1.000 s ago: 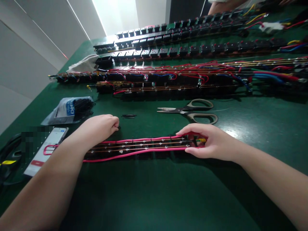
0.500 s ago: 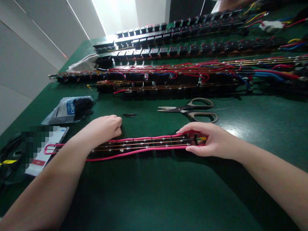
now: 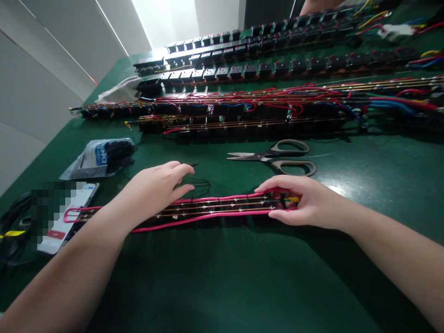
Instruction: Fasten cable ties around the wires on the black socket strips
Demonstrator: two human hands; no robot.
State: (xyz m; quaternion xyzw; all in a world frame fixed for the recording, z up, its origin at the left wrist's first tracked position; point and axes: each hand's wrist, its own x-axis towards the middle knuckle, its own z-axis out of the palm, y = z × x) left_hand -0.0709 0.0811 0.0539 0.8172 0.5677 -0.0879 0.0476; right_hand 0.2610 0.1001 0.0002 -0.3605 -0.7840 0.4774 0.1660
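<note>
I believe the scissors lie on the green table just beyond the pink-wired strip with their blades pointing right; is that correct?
Not quite: the head view shows the scissors on the green table just beyond the pink-wired strip, but their blades point left, with the handles to the right.

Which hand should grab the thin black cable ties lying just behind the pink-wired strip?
Left. The left hand is open with fingertips at the thin black cable ties; the right hand grips the right end of the black socket strip with pink wires.
</note>
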